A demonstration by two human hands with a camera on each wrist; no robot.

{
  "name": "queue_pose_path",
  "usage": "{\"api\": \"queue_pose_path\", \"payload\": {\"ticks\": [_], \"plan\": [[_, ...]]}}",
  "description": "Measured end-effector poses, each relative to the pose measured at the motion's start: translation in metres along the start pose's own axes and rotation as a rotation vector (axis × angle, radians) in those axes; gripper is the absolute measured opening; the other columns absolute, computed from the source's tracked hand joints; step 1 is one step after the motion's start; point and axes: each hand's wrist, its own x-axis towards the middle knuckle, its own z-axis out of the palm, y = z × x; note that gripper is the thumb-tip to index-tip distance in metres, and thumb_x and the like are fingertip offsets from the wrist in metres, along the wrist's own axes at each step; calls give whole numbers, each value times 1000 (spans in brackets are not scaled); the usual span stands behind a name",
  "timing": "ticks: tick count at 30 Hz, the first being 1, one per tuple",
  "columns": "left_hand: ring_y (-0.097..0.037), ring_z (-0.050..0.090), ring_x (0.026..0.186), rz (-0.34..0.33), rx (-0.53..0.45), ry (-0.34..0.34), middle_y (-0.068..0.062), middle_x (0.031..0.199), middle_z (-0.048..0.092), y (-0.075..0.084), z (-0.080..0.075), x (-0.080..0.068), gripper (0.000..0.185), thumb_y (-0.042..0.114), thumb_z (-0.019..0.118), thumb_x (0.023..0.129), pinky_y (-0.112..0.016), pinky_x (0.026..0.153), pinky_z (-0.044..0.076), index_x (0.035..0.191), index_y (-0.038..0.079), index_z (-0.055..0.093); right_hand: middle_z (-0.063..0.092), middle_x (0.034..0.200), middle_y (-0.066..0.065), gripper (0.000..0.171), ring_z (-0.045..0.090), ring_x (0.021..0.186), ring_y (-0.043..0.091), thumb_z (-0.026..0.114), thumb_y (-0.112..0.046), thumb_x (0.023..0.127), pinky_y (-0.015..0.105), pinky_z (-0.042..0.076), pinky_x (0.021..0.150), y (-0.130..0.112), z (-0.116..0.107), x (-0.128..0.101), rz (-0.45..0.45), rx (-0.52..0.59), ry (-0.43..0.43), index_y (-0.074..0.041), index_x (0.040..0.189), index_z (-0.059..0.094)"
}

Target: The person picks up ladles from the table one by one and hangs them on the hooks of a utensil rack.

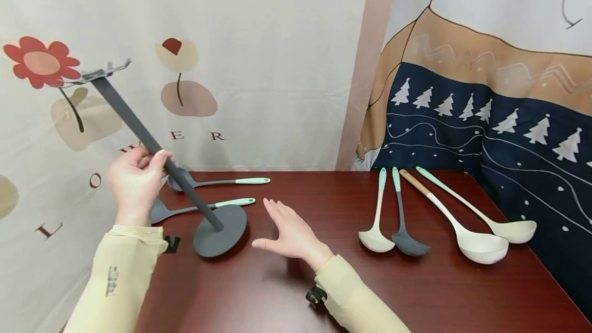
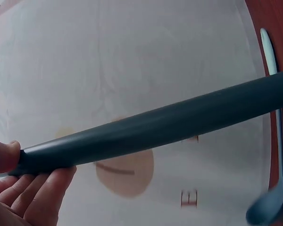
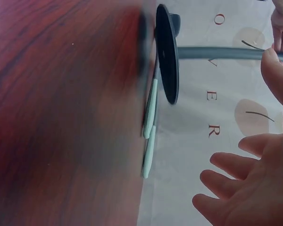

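My left hand (image 1: 136, 181) grips the grey pole of a utensil stand (image 1: 139, 126) with thumb and fingers. The stand leans to the left, its metal hooks at the upper end and its round base (image 1: 221, 233) at the lower right. In the right wrist view the base (image 3: 167, 54) hangs above the table, apart from it. Beside the base, my right hand (image 1: 293, 230) is held over the table with fingers stretched and thumb spread, touching nothing. Behind the stand lie two grey utensils with mint handles (image 1: 253, 181), (image 1: 236, 202), their heads partly hidden by the left hand and pole.
On the right of the brown table (image 1: 296, 302) lie a cream ladle (image 1: 376, 240), a grey ladle (image 1: 409, 244), a white ladle with a wooden handle (image 1: 481, 247) and another cream ladle (image 1: 513, 231). Printed curtains (image 1: 277, 66) hang along the back and sides.
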Motion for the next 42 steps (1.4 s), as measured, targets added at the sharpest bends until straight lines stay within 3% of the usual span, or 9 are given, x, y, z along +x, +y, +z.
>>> {"api": "queue_pose_path", "payload": {"ticks": [6,10,19,26,31,36,42], "plan": [[-3,68,68,-45,-110,-28,10,76,70,9,23,-9,16,12,70,92,-15,64,53,102,-1,72,33,158,6,88,27,146,27,67,-53,89,44,28,114,2,0,6,43,77,10,-12,157,29],[-8,69,65,-26,-178,-61,0,78,73,11,36,-15,18,12,70,92,-18,62,54,102,-4,72,39,155,10,79,33,143,30,64,-49,93,46,32,112,7,2,9,65,114,42,-10,155,33],[-6,70,70,26,-131,-118,-10,87,75,18,62,-25,19,16,71,91,-22,68,56,102,0,74,47,148,10,70,43,137,29,64,-42,96,44,35,110,10,5,19,40,134,95,-7,152,39],[-6,70,72,64,-184,-151,-13,86,74,28,78,-31,19,16,73,90,-23,69,56,100,0,74,53,143,8,65,47,132,27,67,-40,95,43,40,106,9,7,30,75,139,108,-9,148,46],[-10,71,73,60,-237,-185,-16,87,74,36,89,-35,19,16,73,91,-26,68,57,100,0,74,64,125,7,48,60,116,23,70,-31,94,39,48,95,9,7,34,81,195,147,-10,136,59],[-11,71,72,79,-250,-205,-14,86,74,42,100,-40,17,14,73,91,-27,67,57,100,0,73,69,101,2,21,64,93,19,72,-25,92,35,51,81,14,2,35,72,150,193,-12,108,72],[-11,71,74,123,-213,-214,-10,85,75,50,112,-44,16,15,73,91,-24,66,56,100,2,74,70,96,1,14,63,87,17,73,-23,91,33,50,76,22,-9,35,100,123,196,-13,100,75]]}}
